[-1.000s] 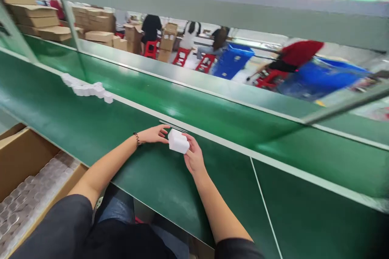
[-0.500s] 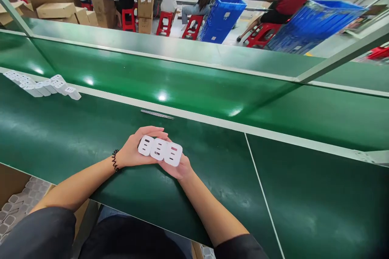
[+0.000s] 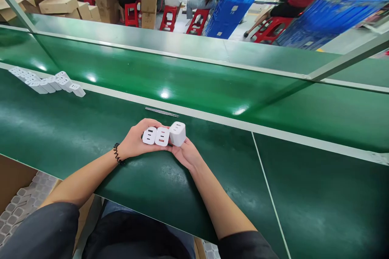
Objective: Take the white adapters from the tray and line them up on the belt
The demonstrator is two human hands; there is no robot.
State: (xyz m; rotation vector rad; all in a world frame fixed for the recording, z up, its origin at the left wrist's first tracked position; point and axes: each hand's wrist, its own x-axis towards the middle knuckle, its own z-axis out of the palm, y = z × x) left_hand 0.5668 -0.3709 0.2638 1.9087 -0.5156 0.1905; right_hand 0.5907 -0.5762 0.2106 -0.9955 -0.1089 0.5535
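Two white USB chargers [image 3: 156, 136] sit side by side in my left hand [image 3: 133, 139], port faces towards me. Fingers and thumb wrap round them from the left. A third white charger [image 3: 178, 133] is gripped by my right hand [image 3: 187, 151], tilted so that its side shows along with the ports. The fingers behind it are mostly hidden. Both hands are close together above the green worktop [image 3: 146, 186]. Beyond them, a pair of metal tweezers [image 3: 162, 112] lies near the pale rail. A group of white chargers [image 3: 45, 82] rests at the far left.
A pale rail [image 3: 212, 118] separates the worktop from the green conveyor belt [image 3: 194, 82]. By my left elbow, a carton [image 3: 18, 182] holds many packed pieces. Across the belt, people sit on red stools [image 3: 197, 22] among blue crates [image 3: 231, 11] and cardboard boxes [image 3: 59, 5].
The right-hand charger has been tilted and drawn slightly apart from the other two, which were in one row with it. The view has shifted a little.
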